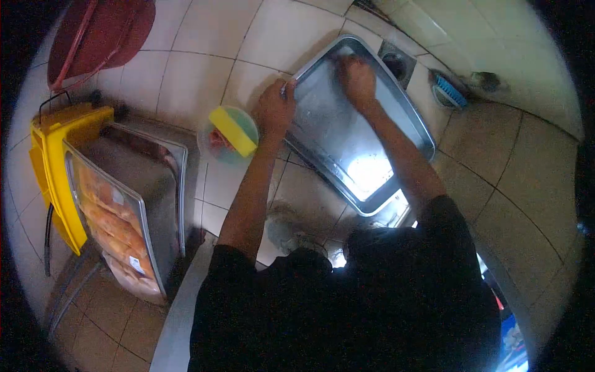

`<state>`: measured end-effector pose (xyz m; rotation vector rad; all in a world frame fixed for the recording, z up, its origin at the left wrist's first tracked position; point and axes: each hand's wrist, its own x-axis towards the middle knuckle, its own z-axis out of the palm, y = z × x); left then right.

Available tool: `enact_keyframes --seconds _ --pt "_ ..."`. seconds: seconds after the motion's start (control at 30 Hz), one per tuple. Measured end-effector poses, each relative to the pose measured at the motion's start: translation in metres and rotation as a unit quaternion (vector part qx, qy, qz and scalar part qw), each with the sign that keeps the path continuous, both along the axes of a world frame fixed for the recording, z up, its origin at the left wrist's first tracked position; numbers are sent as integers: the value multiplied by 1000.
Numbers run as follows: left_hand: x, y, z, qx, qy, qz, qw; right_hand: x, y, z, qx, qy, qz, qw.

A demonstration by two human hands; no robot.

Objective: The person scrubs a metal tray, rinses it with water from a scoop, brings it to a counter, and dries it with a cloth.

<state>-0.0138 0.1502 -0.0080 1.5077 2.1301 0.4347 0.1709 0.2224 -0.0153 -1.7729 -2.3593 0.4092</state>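
Observation:
A large rectangular metal tray (322, 124) lies tilted across the tiled floor in front of me. My left hand (276, 106) is closed on its upper left rim. Inside the tray, near its far end, my right hand (357, 77) is closed and pressed down; what it holds, if anything, is hidden under the fingers. Just left of my left hand is a round bowl (204, 139) with a yellow block (233, 131) lying across it and something reddish inside.
A red bucket (102, 37) is at the upper left. Below it stand a yellow plastic item (59, 180) and upright metal trays (184, 198) beside packaged bread (114, 226). A blue-bristled brush (450, 92) lies by the right wall, near a drain opening (395, 62).

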Motion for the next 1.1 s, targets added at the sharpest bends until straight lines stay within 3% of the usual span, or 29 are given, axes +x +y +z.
enact_keyframes --seconds 0.07,0.13,0.2,0.27,0.33,0.43,0.5,0.63,0.7,0.77,0.83,0.93,0.97,1.03,1.1 --pt "1 3 8 13 -16 2 1000 -2 19 -10 -9 26 -52 998" --pt "-2 -5 10 17 -32 4 999 -12 22 -12 94 130 -108 981" --pt "-2 -1 12 1 -27 -18 999 -23 16 -12 83 166 -112 976" --pt "-3 -2 5 -24 -18 -16 999 -35 2 -17 -62 150 -104 981" --pt "-3 0 6 -44 -13 -15 999 -49 -28 -45 21 156 2 987" --pt "-2 3 11 -73 -38 -21 996 -67 -62 6 -67 128 25 989" --pt "-2 1 5 -35 -3 -17 999 -69 -80 1 -56 113 139 982" --pt "-4 -2 6 31 -1 -14 999 -58 -74 -8 9 105 232 967" --pt "-3 -3 9 -30 -33 -11 999 -51 -55 -17 44 64 163 983" --pt "-2 -3 2 14 -7 -13 1000 -33 -30 -21 181 50 123 974" --pt "-3 -7 -7 53 19 -19 998 -21 1 -8 116 -54 92 987" --pt "-4 -6 -9 62 24 -30 997 -8 31 -6 102 -41 74 991" --pt "-5 -5 -7 28 24 -37 999 -7 28 -2 73 -121 84 986" --pt "-6 -4 -8 0 26 -42 999 -8 16 -1 57 -97 63 992" --pt "-2 -7 -16 123 14 -19 992 -4 5 2 49 -75 40 995"
